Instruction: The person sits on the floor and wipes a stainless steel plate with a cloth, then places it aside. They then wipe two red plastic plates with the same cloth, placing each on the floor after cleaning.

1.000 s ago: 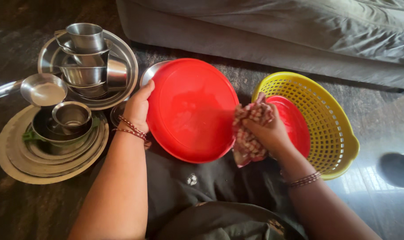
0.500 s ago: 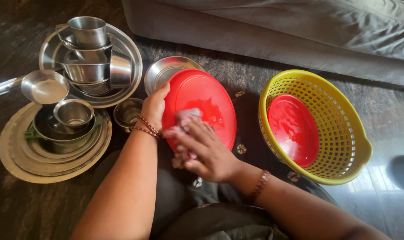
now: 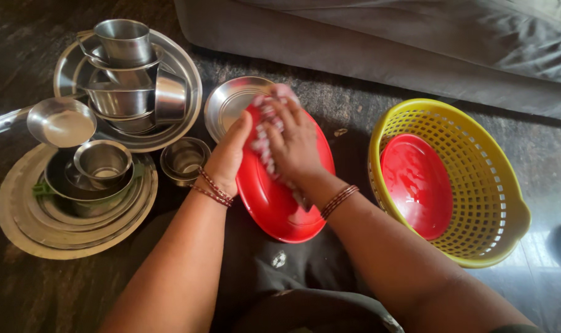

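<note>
While the left hand [image 3: 228,157] clamps the red plate's [image 3: 280,203] left rim, tilted over the lap, the right hand [image 3: 293,139] presses a checked cloth [image 3: 262,139] onto it. Plate looks light, stiff, maybe slick: rim's the hold. Steel dishes [image 3: 77,197] crowd left of it, yellow basket [image 3: 484,179] right; little room beyond.

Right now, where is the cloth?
In the head view, the cloth is centre frame, pressed under the right hand on the red plate.
</note>
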